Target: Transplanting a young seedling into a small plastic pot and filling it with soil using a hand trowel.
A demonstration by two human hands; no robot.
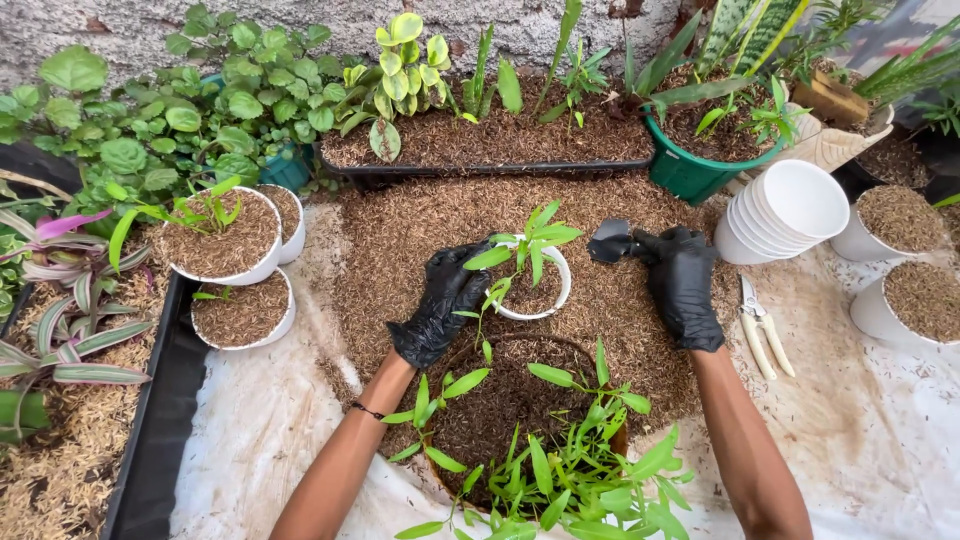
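- Potting is going on: the left hand (440, 305) is steadying the small white pot (535, 285) at the centre of the husk pile (420, 225), fingers curled against its 9 o'clock side beside the green seedling (525, 245).
- The right hand (683, 285), at the pot's 3 o'clock, is gripping a small black trowel (610, 240), fingers clamped round its handle.
- Judging by this, filling is under way; the next move is probably calling for husk scooped in around the stem.
- Stacked white pots (785, 210) are waiting at 2 o'clock.
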